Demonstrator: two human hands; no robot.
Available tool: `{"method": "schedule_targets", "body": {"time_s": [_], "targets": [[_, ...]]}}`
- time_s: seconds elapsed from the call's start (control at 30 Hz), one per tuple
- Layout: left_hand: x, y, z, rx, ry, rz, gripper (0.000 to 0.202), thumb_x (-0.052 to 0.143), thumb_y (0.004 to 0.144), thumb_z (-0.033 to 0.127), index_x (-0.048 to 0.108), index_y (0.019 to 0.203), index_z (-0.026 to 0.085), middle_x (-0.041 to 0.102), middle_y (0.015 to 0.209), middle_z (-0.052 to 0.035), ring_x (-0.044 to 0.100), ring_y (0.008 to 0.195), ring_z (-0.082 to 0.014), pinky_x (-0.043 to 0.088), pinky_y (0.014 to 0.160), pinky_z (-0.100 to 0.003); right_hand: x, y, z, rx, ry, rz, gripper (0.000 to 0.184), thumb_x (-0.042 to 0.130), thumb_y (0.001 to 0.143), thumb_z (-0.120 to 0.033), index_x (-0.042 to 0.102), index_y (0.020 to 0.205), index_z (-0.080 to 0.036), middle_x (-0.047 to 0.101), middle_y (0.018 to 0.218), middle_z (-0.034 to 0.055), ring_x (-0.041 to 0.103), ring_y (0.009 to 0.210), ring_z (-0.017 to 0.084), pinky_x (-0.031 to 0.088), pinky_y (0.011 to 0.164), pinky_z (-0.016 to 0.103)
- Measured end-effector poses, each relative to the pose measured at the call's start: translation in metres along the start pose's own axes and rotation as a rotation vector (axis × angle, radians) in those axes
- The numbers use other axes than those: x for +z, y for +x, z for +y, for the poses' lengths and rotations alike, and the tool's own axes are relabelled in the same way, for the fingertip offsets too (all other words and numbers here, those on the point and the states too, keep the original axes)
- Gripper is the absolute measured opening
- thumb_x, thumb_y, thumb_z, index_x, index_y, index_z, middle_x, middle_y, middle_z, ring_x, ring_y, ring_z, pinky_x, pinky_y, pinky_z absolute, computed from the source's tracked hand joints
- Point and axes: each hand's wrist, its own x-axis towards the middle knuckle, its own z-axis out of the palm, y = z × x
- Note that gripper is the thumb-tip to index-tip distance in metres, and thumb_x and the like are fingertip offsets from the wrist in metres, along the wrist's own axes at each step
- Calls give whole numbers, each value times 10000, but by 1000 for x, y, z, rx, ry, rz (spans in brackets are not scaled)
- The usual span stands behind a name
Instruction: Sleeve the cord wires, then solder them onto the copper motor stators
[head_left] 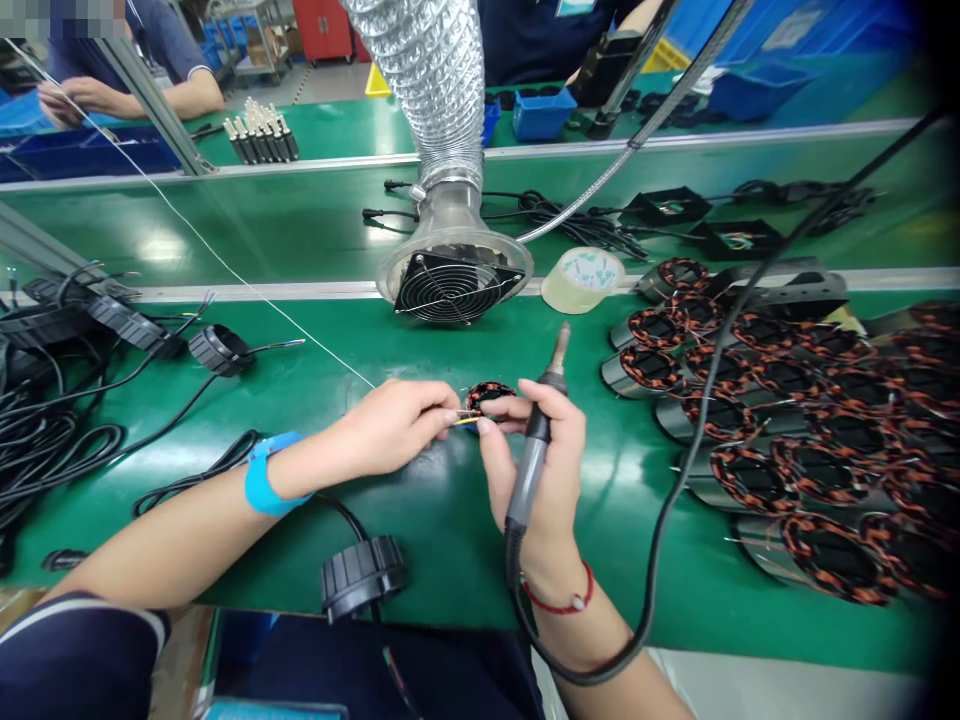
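Note:
My left hand, wearing a blue wrist strap, pinches thin wires, one of them yellow, in front of a copper-wound motor stator. A fine pale strand like solder wire runs from the upper left to behind this hand. My right hand grips a soldering iron, its tip pointing up and away from the wires. The right thumb and fingertips are close to the wire ends; whether they touch is unclear. My hands partly cover the stator. Nearer me sits a black ribbed cap on a cable.
Rows of stators fill the right side. Black cables and ribbed caps lie left. A fume extractor fan hangs ahead beside a tape roll. The iron's cord loops at right. Co-workers sit across the bench.

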Motion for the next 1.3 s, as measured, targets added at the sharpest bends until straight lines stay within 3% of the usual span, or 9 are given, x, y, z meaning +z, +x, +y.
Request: {"method": "schedule_targets", "body": {"time_s": [0.1, 0.23, 0.4, 0.6, 1.07, 1.3], "targets": [[-5, 13, -2, -88, -32, -33, 204, 459, 882, 221, 581, 734, 152, 622, 650, 16, 517, 539, -81, 377, 558, -195, -11, 5, 2, 30, -64, -17, 374, 583, 866, -188, 493, 1225, -233, 700, 965, 35, 682, 869, 155, 558, 752, 309], [-8, 24, -4, -171, -18, -51, 196, 482, 857, 240, 582, 714, 150, 645, 654, 11, 482, 511, -75, 353, 536, -203, -35, 4, 2, 46, -186, -163, 388, 539, 920, -254, 514, 1307, -261, 716, 830, 1, 679, 675, 146, 556, 638, 296], [-6, 24, -6, -189, 28, -54, 215, 475, 850, 258, 584, 692, 160, 671, 671, 8, 478, 528, -87, 337, 518, -218, -53, -10, 12, 9, -149, -45, 284, 617, 871, -272, 648, 1152, -243, 685, 912, 36, 650, 675, 158, 553, 627, 334], [-4, 24, -8, -192, 13, -18, 212, 476, 841, 257, 591, 689, 163, 670, 649, 10, 496, 531, -93, 343, 514, -225, -51, -20, 18, -7, -56, 19, 222, 632, 847, -197, 684, 1063, -204, 682, 785, 7, 639, 545, 122, 547, 533, 279], [-2, 25, -7, -173, -21, 5, 199, 489, 832, 236, 608, 699, 148, 671, 640, -8, 499, 514, -87, 340, 506, -213, -49, -23, 17, -11, -24, -66, 281, 652, 831, -178, 674, 1109, -215, 718, 825, 24, 668, 561, 148, 577, 515, 302], [-3, 25, -6, -208, -66, -2, 197, 491, 839, 236, 614, 719, 141, 662, 645, -2, 441, 471, -64, 314, 472, -196, -47, -22, 16, -7, -14, -11, 288, 668, 820, -166, 683, 1101, -224, 714, 857, 17, 677, 572, 136, 573, 525, 282]]}}
